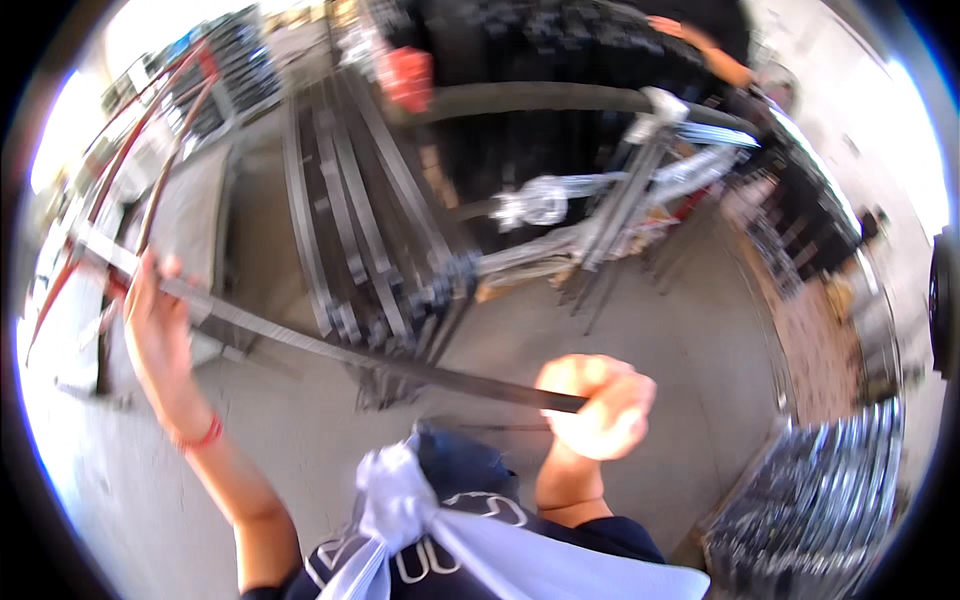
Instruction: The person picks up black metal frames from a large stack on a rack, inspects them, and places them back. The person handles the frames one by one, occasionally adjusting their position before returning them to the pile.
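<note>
A long, narrow dark metal bar slants across in front of my body, its far end toward the upper left and its near end at the right. My right hand is closed in a fist around the near end. Farther along, my left hand grips the bar with its fingers wrapped up around it; a red band circles that wrist. Motion blur softens the bar and both hands. The bar's left end reaches in front of a red metal frame.
Ahead, several long metal bars lie side by side on a support. Right of them stand grey metal legs beside plastic-wrapped pieces. Another person's arm shows at the top. A stack of shiny dark pieces sits at lower right.
</note>
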`<state>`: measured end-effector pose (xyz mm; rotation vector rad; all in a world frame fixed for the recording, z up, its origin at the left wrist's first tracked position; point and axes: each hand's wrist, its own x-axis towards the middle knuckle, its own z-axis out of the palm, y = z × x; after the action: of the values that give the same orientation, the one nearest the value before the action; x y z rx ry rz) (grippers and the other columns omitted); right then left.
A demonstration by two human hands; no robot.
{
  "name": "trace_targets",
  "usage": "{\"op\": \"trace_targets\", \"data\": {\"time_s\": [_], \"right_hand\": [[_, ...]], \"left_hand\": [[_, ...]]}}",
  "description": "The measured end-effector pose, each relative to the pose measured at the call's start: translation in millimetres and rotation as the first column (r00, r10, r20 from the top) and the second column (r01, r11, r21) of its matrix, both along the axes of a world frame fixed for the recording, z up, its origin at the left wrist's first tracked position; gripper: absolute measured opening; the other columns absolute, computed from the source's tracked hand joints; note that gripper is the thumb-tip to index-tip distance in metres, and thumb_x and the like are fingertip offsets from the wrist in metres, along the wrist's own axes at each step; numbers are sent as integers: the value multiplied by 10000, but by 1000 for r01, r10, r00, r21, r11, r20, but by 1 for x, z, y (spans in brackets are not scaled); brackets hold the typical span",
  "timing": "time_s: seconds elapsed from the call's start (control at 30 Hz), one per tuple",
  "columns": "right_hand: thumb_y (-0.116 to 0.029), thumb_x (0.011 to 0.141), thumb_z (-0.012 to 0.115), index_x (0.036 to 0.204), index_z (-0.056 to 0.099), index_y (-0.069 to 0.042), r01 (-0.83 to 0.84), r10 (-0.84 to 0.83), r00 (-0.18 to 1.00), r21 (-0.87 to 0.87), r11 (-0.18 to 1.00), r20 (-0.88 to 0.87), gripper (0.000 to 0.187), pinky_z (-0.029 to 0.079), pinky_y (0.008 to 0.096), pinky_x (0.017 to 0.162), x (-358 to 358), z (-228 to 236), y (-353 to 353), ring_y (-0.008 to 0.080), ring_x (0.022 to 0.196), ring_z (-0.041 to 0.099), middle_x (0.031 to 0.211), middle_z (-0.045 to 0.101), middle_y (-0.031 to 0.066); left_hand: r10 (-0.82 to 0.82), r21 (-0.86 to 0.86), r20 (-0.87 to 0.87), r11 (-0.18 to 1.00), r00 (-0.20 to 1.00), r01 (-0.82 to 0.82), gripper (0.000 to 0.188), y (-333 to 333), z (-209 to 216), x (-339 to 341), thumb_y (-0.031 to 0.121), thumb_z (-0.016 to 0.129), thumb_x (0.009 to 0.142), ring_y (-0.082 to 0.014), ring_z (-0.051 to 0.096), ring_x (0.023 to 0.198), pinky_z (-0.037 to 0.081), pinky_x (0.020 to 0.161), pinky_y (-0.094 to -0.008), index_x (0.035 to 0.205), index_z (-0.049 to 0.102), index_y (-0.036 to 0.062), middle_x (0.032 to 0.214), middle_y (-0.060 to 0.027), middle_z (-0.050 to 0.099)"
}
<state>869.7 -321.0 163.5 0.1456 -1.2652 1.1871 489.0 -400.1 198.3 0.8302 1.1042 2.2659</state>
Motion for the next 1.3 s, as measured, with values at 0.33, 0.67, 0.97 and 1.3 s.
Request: {"op": "trace_targets", "data": {"time_s": [0.33,0.67,0.97,1.3], "right_hand": [[-368,964,339,626,382,-120,208,-182,977,-295,933,115,421,295,209,372,-121,10,-64,100,446,352,593,364,4],[-344,981,294,652,345,-123,529,-522,843,-367,765,127,399,285,201,402,-268,21,-105,79,418,334,600,358,-6],[-328,955,383,741,433,-87,456,-516,854,-584,672,73,327,296,249,469,-338,-29,-80,129,503,374,577,365,14],[-330,927,469,844,549,-66,119,-434,872,-760,638,-228,288,328,261,541,-338,-101,-71,132,579,409,602,388,3]], "left_hand": [[-460,-31,7,888,888,460,197,70,-7,-110,202,431,947,-284,659,738,554,551,-236,911,523,31,856,-172,640],[-672,-58,27,738,740,673,215,151,-20,-210,182,428,947,-257,657,770,568,560,-208,941,522,-11,906,-170,629],[-712,-260,103,655,694,710,204,234,-73,-256,177,449,935,-238,657,773,567,567,-203,872,534,3,934,-196,639],[-718,-460,168,549,675,698,166,273,-120,-224,184,401,946,-146,648,678,548,526,-189,909,508,63,934,-153,658]]}}
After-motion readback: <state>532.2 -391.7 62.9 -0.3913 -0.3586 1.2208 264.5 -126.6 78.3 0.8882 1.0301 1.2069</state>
